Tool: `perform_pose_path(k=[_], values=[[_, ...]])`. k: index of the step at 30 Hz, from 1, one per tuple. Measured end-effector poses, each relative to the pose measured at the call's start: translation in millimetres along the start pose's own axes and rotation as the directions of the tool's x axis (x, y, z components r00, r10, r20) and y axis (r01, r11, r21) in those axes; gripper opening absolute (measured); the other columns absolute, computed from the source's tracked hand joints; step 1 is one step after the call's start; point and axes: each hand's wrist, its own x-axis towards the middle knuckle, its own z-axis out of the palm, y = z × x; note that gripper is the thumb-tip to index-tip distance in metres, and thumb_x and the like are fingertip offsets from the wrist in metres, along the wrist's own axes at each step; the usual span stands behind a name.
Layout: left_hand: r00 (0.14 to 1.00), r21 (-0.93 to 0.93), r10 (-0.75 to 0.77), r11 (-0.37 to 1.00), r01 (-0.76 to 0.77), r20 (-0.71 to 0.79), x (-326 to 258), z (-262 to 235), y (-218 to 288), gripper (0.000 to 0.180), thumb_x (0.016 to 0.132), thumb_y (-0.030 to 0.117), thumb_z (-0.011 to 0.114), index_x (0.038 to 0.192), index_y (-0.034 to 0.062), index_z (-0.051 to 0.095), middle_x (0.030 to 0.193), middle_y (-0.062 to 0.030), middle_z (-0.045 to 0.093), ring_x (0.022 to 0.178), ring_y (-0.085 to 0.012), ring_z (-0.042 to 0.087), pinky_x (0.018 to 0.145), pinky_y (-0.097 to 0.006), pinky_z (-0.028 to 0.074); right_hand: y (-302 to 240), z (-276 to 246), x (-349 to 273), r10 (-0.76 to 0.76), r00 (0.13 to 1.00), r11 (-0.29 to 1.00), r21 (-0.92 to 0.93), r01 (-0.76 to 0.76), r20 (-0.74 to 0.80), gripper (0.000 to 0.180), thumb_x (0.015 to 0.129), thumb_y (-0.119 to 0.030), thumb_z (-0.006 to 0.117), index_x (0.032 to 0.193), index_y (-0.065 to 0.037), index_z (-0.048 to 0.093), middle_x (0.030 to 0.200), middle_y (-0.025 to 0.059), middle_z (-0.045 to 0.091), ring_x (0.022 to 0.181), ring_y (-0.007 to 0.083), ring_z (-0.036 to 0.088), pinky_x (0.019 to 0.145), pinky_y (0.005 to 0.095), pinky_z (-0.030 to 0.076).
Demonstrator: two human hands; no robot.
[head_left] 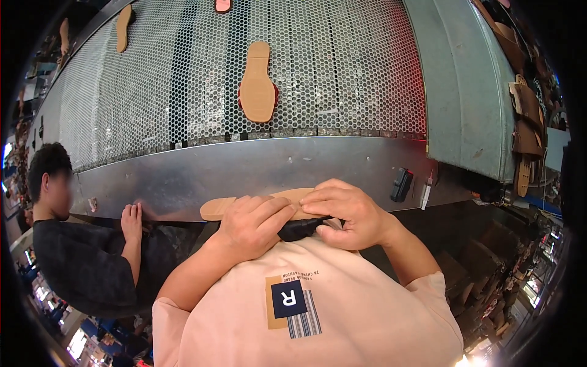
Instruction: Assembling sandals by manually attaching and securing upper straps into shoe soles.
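Note:
Close to my body, at the near edge of the metal ledge, I hold a sandal with a tan sole (215, 209) lying sideways and a black upper (298, 230) facing me. My left hand (254, 225) is closed round its middle, fingers bent over the sole. At the sandal's right end, my right hand (348, 212) grips with the fingertips on the sole and the thumb below by the black part. The two hands' fingertips nearly meet over the sole, and part of the sandal is hidden under them.
Beyond the ledge (244, 164) lies a metal mesh conveyor (342, 73) carrying a tan sole with red edges (257, 92), another sole (124, 29) and a pink piece (223, 5). A black tool (401, 185) and a syringe (427, 191) lie right. A co-worker (85, 257) sits left.

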Motion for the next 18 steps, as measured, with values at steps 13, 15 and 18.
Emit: perform_pose_path(k=[13, 15, 18], values=[[0.998, -0.087, 0.057, 0.995, -0.056, 0.006, 12.5, 7.1, 6.3, 0.042, 0.056, 0.009, 0.064, 0.097, 0.0004, 0.067, 0.097, -0.0063, 0.068, 0.076, -0.0196, 0.064, 0.060, -0.031, 0.046, -4.3, -0.5, -4.7, -0.034, 0.997, 0.999, -0.024, 0.033, -0.074, 0.026, 0.066, -0.003, 0.076, 0.091, 0.002, 0.071, 0.093, 0.0117, 0.071, 0.089, 0.0297, 0.065, 0.079, 0.0383, 0.054], [0.998, -0.092, 0.065, 0.994, -0.067, -0.019, 13.2, 9.0, 8.1, 0.041, 0.056, 0.009, 0.064, 0.096, 0.0002, 0.067, 0.096, -0.0067, 0.068, 0.076, -0.0201, 0.064, 0.060, -0.031, 0.047, -3.5, -0.6, -5.8, -0.049, 0.995, 0.999, -0.028, 0.046, -0.091, 0.025, 0.066, -0.003, 0.076, 0.090, 0.002, 0.071, 0.092, 0.0115, 0.071, 0.087, 0.0297, 0.065, 0.079, 0.0382, 0.054], [0.998, -0.106, 0.048, 0.993, -0.051, -0.027, 13.3, 12.1, 10.1, 0.041, 0.055, 0.008, 0.064, 0.096, 0.0008, 0.067, 0.095, -0.0067, 0.068, 0.076, -0.0203, 0.064, 0.061, -0.032, 0.047, -2.7, -2.8, -6.9, -0.075, 0.992, 0.997, -0.027, 0.073, -0.100, 0.025, 0.066, -0.003, 0.076, 0.089, 0.001, 0.070, 0.091, 0.0110, 0.071, 0.087, 0.0292, 0.064, 0.081, 0.0398, 0.053]])
